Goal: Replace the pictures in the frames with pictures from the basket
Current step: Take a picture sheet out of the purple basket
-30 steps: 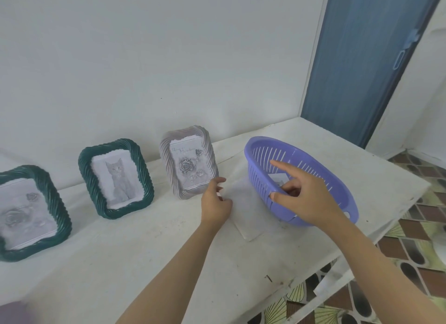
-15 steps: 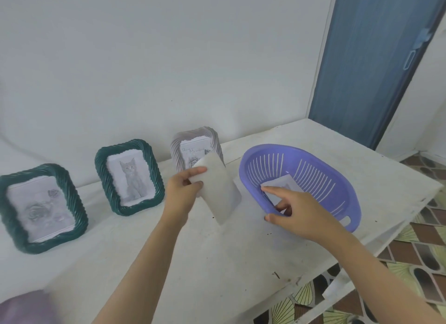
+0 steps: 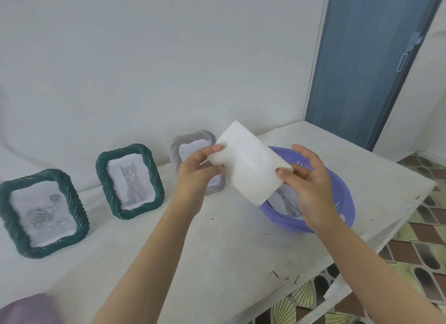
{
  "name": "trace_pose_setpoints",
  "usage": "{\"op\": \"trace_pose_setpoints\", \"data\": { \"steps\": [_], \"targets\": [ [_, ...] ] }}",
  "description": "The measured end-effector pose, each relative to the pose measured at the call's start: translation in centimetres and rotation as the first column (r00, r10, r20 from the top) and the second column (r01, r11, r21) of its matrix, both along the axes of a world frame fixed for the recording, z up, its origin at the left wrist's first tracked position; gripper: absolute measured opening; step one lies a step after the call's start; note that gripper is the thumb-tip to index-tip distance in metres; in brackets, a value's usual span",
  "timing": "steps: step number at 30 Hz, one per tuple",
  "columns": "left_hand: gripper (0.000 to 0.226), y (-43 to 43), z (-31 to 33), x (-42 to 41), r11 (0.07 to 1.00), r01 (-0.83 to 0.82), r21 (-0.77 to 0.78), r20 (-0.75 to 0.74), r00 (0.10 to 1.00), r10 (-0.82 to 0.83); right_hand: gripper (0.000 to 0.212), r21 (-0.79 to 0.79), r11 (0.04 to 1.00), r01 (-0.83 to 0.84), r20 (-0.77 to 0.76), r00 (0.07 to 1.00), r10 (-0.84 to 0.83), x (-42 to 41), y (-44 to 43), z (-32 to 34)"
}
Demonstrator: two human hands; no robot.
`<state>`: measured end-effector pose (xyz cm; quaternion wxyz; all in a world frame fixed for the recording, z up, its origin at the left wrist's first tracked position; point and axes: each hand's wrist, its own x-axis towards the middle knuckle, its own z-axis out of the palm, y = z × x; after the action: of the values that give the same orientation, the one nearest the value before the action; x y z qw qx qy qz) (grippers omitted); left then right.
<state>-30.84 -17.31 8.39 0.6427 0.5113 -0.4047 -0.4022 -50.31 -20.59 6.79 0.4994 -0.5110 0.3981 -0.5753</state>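
A white picture sheet (image 3: pixel 248 164), blank side toward me, hangs in the air over the table. My left hand (image 3: pixel 196 172) pinches its left edge and my right hand (image 3: pixel 306 178) pinches its right edge. Beneath it the purple basket (image 3: pixel 342 203) holds a cat picture (image 3: pixel 287 203). Three frames stand along the wall: a green one with roses (image 3: pixel 43 212), a green one with a cat (image 3: pixel 130 181), and a grey one (image 3: pixel 190 145) partly hidden behind my left hand.
The white table (image 3: pixel 217 246) ends at a front edge on the right, with patterned floor tiles (image 3: pixel 422 241) below. A blue door (image 3: pixel 366 58) stands at the back right. A blurred purple shape (image 3: pixel 26 310) sits at the lower left corner.
My left hand lifted the white sheet off the table and raised it. My right hand left the basket and took hold of the sheet's right edge.
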Motion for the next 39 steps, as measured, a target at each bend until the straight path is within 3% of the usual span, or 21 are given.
{"op": "trace_pose_setpoints", "data": {
  "steps": [4,8,12,15,18,20,24,27,31,33,36,39],
  "targets": [
    [0.032,-0.1,0.3,-2.2,0.985,-0.170,0.015,0.129,0.978,0.167,0.044,-0.349,0.908,0.232,-0.244,0.913,-0.328,-1.2,-0.2,-0.4],
    [0.025,-0.3,0.4,-4.2,1.000,0.021,-0.023,0.032,0.999,-0.020,0.042,-0.693,0.721,0.014,-0.437,0.787,-0.435,-2.1,-0.2,-1.5],
    [0.013,-1.1,-0.1,-5.4,0.995,0.056,0.080,0.064,0.996,-0.061,0.033,-0.844,0.497,-0.204,-0.509,0.601,-0.617,-2.8,-0.5,-3.2],
    [0.020,-2.1,-0.9,-5.4,0.992,0.010,0.126,0.111,0.993,-0.025,0.030,-0.783,0.538,-0.313,-0.604,0.592,-0.533,-3.3,-0.5,-3.8],
    [0.025,-2.6,-1.6,-5.4,0.989,-0.041,0.143,0.170,0.985,0.017,0.047,-0.589,0.728,-0.350,-0.731,0.616,-0.294,-3.7,-0.2,-3.8],
    [0.026,-2.7,-1.8,-5.5,0.990,-0.038,0.138,0.179,0.984,0.013,0.051,-0.445,0.849,-0.285,-0.688,0.716,-0.120,-3.5,-0.1,-3.3],
    [0.027,-2.8,-2.2,-5.5,0.993,0.011,0.116,0.181,0.983,-0.032,0.032,-0.177,0.983,-0.041,-0.522,0.851,-0.059,-3.3,-2.1,-2.3],
    [0.028,-3.2,-2.5,-5.6,0.994,0.014,0.104,0.188,0.982,-0.034,0.035,0.002,1.000,-0.003,-0.418,0.909,0.003,-3.7,-3.9,-1.9],
    [0.028,-3.9,-3.2,-5.8,0.996,0.053,0.070,0.201,0.977,-0.066,0.038,0.011,0.999,0.040,-0.430,0.902,-0.031,-4.2,-6.0,-1.5],
    [0.028,-4.0,-3.7,-5.8,0.996,0.063,0.061,0.286,0.955,-0.078,0.033,0.027,0.997,0.066,-0.487,0.872,-0.045,-4.3,-7.3,-1.7],
    [0.032,-3.9,-4.8,-5.0,0.997,0.019,0.081,0.569,0.820,-0.062,0.031,0.071,0.990,0.125,-0.594,0.802,-0.059,-4.6,-8.9,-2.7],
    [0.044,-3.3,-5.8,-3.9,0.989,0.089,0.116,0.689,0.710,-0.145,0.032,0.111,0.982,0.151,-0.698,0.715,-0.031,-4.8,-10.0,-3.7]
  ]
}}
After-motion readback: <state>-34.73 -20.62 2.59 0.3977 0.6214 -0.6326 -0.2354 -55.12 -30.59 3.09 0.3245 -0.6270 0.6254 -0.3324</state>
